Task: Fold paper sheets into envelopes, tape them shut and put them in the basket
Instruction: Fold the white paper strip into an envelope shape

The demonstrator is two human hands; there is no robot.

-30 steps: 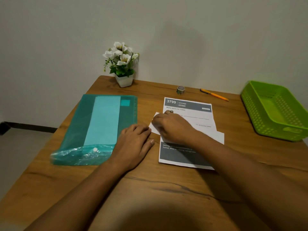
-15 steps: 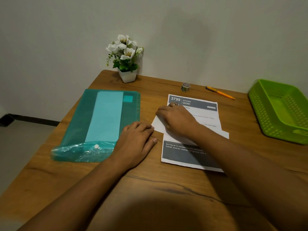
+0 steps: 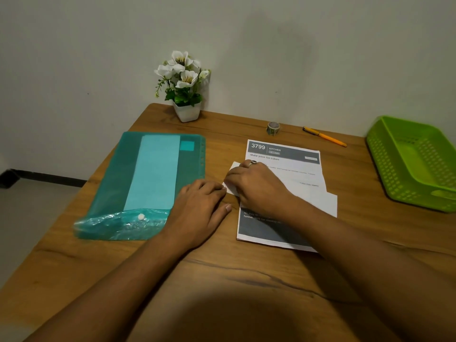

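two bare hands work on one printed sheet, which lies flat on the wooden table right of centre, a white band folded across its middle. our right hand bears down on the left end of that fold with bent knuckles; the hand hides its own fingertips, so we cannot tell whether they pinch the flap or only press it. our left hand lies flat and relaxed on the bare wood just beside the sheet, holding nothing. we judge the paper light, thin and limp: it is likely to slide on the smooth wood and to keep any stray crease. it wants one palm pinning it while the other hand takes a free edge or corner and runs along the fold. the tape roll waits near the wall behind the sheet, and the green basket sits well apart at the right.
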